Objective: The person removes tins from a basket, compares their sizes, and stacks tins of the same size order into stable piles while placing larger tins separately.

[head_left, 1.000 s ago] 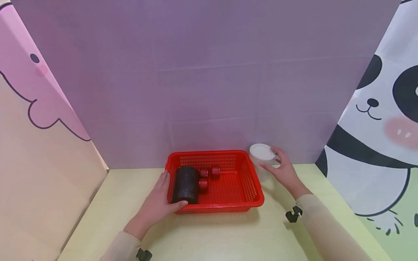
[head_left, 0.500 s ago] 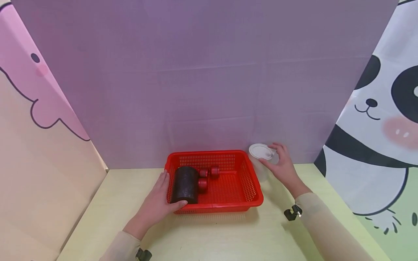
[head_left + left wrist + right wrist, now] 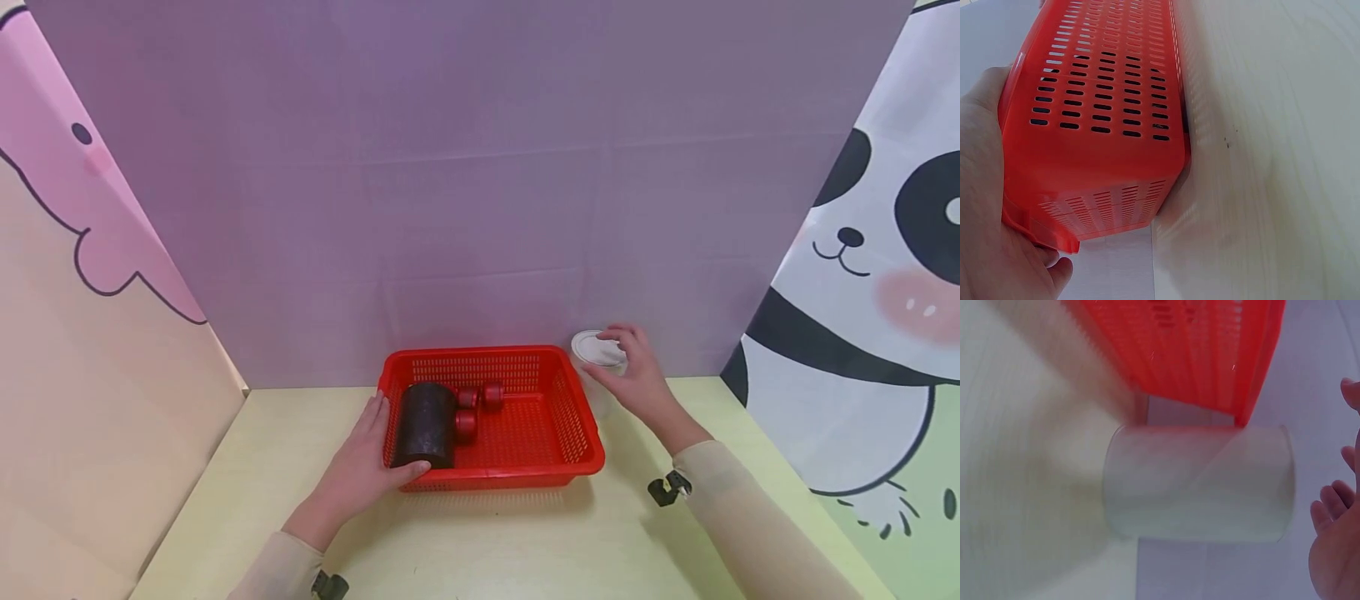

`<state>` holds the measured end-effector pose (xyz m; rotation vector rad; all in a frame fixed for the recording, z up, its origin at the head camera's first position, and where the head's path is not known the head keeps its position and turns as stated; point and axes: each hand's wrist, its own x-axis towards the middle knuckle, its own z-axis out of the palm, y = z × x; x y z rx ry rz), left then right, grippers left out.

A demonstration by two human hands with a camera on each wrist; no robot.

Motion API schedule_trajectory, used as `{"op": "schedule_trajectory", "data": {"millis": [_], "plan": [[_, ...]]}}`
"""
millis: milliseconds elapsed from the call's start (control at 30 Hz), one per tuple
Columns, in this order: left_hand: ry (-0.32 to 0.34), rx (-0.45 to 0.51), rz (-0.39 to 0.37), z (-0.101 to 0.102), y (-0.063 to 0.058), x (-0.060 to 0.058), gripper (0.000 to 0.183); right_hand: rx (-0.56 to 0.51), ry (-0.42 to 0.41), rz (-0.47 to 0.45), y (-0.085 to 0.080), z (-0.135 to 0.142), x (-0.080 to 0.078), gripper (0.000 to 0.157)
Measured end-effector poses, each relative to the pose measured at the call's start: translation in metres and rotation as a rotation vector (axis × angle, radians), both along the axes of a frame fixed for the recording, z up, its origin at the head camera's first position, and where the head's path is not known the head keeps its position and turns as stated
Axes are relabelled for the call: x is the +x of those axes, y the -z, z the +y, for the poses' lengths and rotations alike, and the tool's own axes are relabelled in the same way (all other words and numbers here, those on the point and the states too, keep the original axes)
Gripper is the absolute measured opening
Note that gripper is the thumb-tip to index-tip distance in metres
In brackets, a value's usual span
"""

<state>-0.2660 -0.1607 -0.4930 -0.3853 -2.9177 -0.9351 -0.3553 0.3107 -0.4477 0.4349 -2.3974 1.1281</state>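
Observation:
A red plastic basket stands on the table. My left hand holds its near left corner, the thumb over the front rim and the fingers along the left side. In the left wrist view that hand wraps the rim of the basket. A dark cylinder lies inside, beside small red round pieces. Right of the basket a white cylindrical container stands upright. My right hand hovers over its top, thumb and fingers apart. In the right wrist view a gap shows between hand and container.
The pale wooden table ends against a purple backdrop close behind the basket and container. Side panels carry a pink cartoon on the left and a panda on the right. The container stands close to the basket's right wall.
My right hand has shifted left and slightly up, from the container's right side to above its lid. The left hand and basket stay in place.

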Motion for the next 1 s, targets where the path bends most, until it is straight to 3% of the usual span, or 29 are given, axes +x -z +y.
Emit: {"op": "schedule_trajectory", "data": {"millis": [267, 433, 733, 1000], "plan": [[-0.002, 0.001, 0.0, 0.001, 0.0, 0.0, 0.135, 0.119, -0.173, -0.153, -0.023, -0.032, 0.011, 0.048], [-0.003, 0.008, -0.004, 0.0, 0.0, 0.0, 0.136, 0.212, -0.293, -0.179, -0.033, -0.054, 0.011, 0.051], [-0.003, 0.0, -0.002, 0.0, 0.0, -0.002, 0.135, 0.326, -0.362, -0.248, -0.041, -0.09, -0.006, 0.056], [-0.006, -0.005, -0.001, 0.001, -0.001, 0.0, 0.135, 0.352, -0.393, -0.318, -0.04, -0.109, -0.025, 0.061]]}}
